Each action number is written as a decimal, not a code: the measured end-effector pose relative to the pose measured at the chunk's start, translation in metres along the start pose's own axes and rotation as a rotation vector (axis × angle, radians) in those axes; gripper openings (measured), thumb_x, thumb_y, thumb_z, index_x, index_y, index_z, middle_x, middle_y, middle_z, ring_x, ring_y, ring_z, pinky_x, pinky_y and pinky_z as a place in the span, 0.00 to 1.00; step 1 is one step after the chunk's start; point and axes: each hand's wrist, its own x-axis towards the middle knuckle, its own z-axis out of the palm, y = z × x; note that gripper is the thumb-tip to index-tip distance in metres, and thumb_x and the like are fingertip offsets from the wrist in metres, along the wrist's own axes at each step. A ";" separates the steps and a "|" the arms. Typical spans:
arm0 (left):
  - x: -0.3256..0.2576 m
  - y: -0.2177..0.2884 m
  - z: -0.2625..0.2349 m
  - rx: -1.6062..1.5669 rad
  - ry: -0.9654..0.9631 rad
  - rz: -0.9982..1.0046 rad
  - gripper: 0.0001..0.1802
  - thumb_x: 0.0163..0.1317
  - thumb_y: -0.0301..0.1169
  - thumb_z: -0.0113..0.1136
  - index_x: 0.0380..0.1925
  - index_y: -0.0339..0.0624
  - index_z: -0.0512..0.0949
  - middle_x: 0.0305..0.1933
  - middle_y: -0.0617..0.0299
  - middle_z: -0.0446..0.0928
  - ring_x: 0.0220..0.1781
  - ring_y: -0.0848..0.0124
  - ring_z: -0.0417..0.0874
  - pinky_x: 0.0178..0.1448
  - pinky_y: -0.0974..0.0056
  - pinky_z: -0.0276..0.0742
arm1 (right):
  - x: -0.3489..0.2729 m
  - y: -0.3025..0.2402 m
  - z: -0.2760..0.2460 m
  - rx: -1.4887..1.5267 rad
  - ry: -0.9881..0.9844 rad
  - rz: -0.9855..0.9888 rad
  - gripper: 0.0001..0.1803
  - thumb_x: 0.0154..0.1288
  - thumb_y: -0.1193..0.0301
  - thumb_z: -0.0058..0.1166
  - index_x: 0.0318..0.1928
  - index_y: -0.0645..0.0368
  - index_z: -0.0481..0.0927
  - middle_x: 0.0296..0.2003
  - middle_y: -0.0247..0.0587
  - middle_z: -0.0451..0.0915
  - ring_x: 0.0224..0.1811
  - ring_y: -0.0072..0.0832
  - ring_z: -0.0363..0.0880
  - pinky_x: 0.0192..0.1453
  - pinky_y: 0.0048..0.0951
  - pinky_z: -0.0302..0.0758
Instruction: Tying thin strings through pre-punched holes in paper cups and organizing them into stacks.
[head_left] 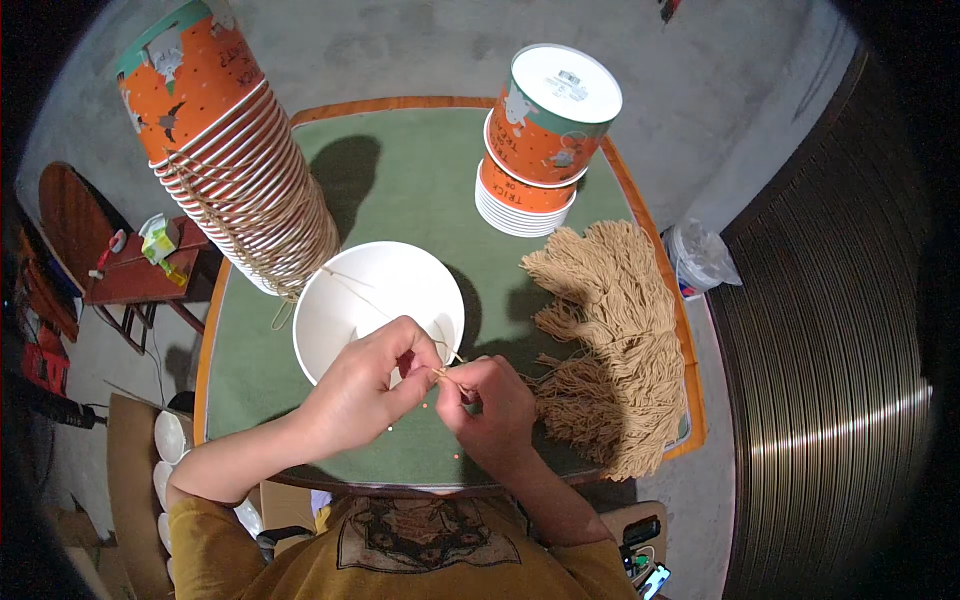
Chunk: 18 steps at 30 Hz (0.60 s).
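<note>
Both my hands meet over the front of the table, fingertips pinched together on a thin tan cord (355, 292). My left hand (375, 385) grips it just in front of a white paper bucket (325, 300), which lies with its open mouth toward me. The cord runs from my fingers up to the bucket's rim. My right hand (490, 410) pinches the cord close beside my left; the exact knot or end between the fingertips is too small to make out. To the right lies a big bundle of tan cords (620, 340).
A tall leaning stack of orange paper buckets (215, 110) with cord loops down its side stands at the left. A shorter upside-down stack (540, 140) is at the back right. A small red-brown bench (150, 270) and a bin (695, 258) flank the table (420, 190).
</note>
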 end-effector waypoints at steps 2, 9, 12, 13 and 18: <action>0.001 0.000 0.001 -0.058 -0.007 -0.054 0.06 0.59 0.20 0.57 0.34 0.38 0.70 0.31 0.62 0.73 0.32 0.73 0.75 0.35 0.67 0.72 | -0.002 -0.002 -0.001 0.049 -0.004 0.066 0.11 0.51 0.82 0.60 0.33 0.56 0.73 0.22 0.34 0.72 0.20 0.24 0.71 0.26 0.25 0.70; 0.004 0.001 0.003 -0.122 0.000 -0.011 0.12 0.60 0.19 0.56 0.42 0.40 0.68 0.30 0.66 0.72 0.33 0.75 0.74 0.41 0.68 0.73 | -0.004 -0.003 -0.004 0.412 -0.076 0.530 0.05 0.61 0.76 0.56 0.33 0.59 0.72 0.25 0.32 0.74 0.26 0.15 0.71 0.33 0.22 0.72; 0.005 0.002 0.002 -0.218 -0.019 -0.044 0.15 0.60 0.18 0.55 0.46 0.41 0.67 0.31 0.67 0.71 0.33 0.77 0.73 0.43 0.69 0.72 | -0.004 -0.002 -0.006 0.529 -0.107 0.652 0.05 0.61 0.76 0.55 0.34 0.60 0.72 0.27 0.30 0.74 0.29 0.14 0.70 0.35 0.21 0.71; 0.006 -0.002 0.002 -0.226 -0.023 -0.048 0.15 0.60 0.18 0.55 0.46 0.40 0.67 0.31 0.67 0.71 0.34 0.78 0.73 0.43 0.70 0.72 | -0.004 -0.001 -0.006 0.545 -0.122 0.687 0.05 0.61 0.76 0.55 0.34 0.60 0.72 0.27 0.30 0.74 0.30 0.15 0.71 0.36 0.21 0.71; 0.008 -0.003 0.000 -0.295 -0.060 -0.127 0.18 0.61 0.19 0.58 0.49 0.41 0.66 0.35 0.69 0.71 0.37 0.80 0.73 0.46 0.72 0.70 | -0.003 -0.005 -0.002 0.247 -0.002 0.456 0.06 0.60 0.74 0.58 0.35 0.57 0.73 0.24 0.33 0.74 0.27 0.20 0.73 0.32 0.24 0.72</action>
